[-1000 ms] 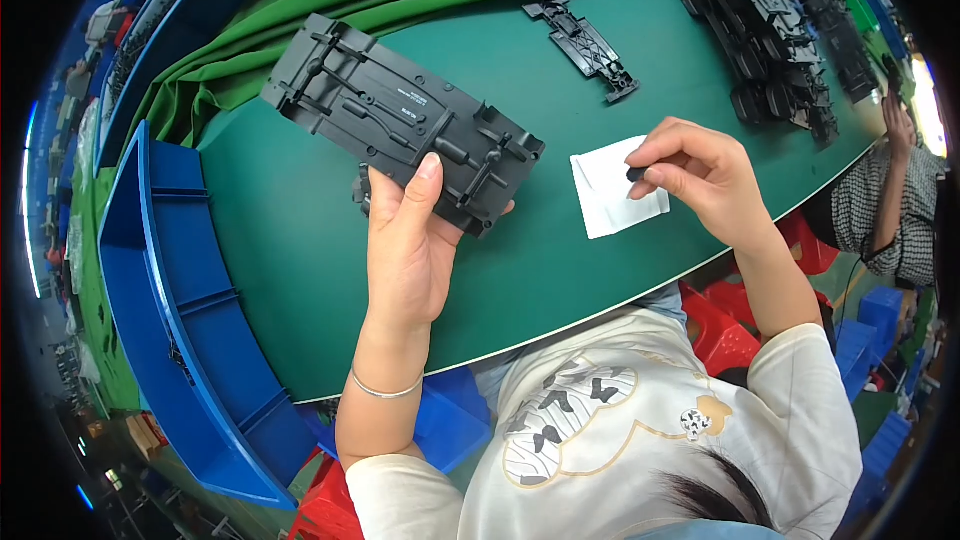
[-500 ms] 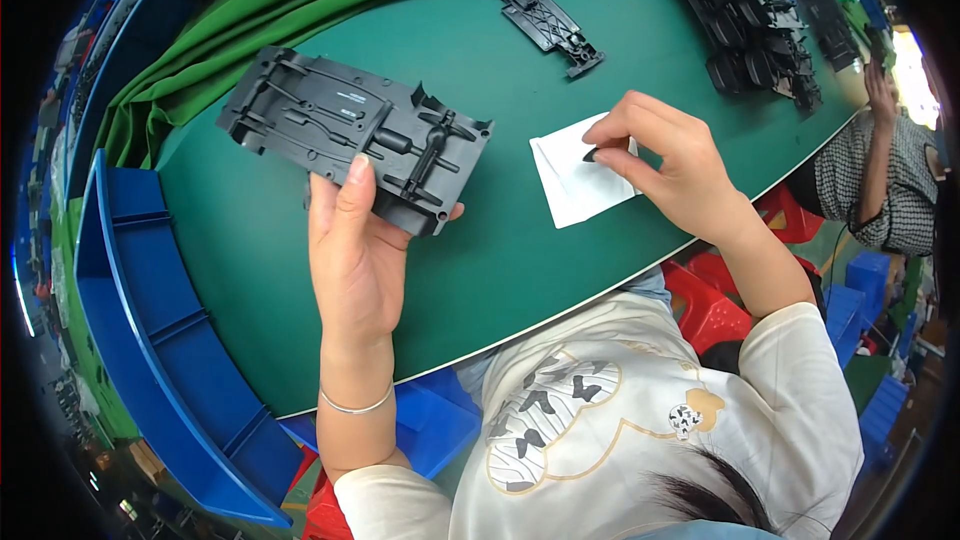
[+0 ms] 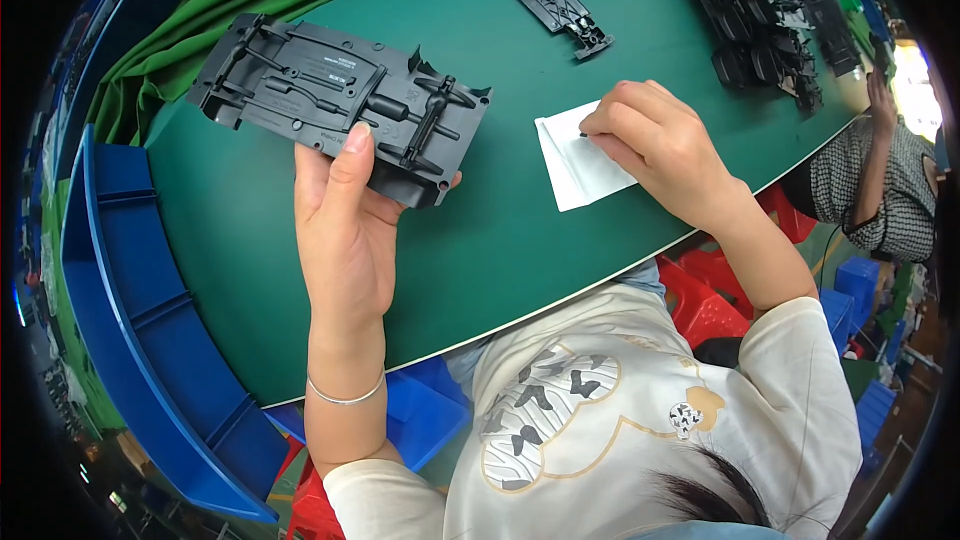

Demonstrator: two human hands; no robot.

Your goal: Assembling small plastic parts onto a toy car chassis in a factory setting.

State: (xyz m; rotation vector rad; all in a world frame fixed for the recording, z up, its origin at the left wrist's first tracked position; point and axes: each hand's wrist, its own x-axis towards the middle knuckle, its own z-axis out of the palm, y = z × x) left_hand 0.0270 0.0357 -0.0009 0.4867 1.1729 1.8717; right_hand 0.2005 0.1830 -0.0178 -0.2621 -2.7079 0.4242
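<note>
My left hand (image 3: 345, 230) grips a black plastic toy car body (image 3: 335, 90) from below, thumb pressed on it. Its underside faces up, showing moulded axle and shaft shapes, and it is tilted above the green table. Over to the right, my right hand (image 3: 660, 145) is closed in a pinch above a white square sheet or packet (image 3: 575, 175) lying on the table. A tiny dark piece (image 3: 584, 134) shows at the fingertips; most of it is hidden, so its kind cannot be made out.
A black toy car chassis frame (image 3: 550, 5) lies at the far side of the table. Several black car parts (image 3: 745, 25) are heaped at the far right. A blue divided tray (image 3: 165, 315) lines the left edge, green cloth (image 3: 190, 50) the back. Another person (image 3: 870, 175) sits at right.
The car body in my left hand has moved slightly up and left. My right fingers have curled more tightly, hiding more of the dark piece. The whole view has shifted a little.
</note>
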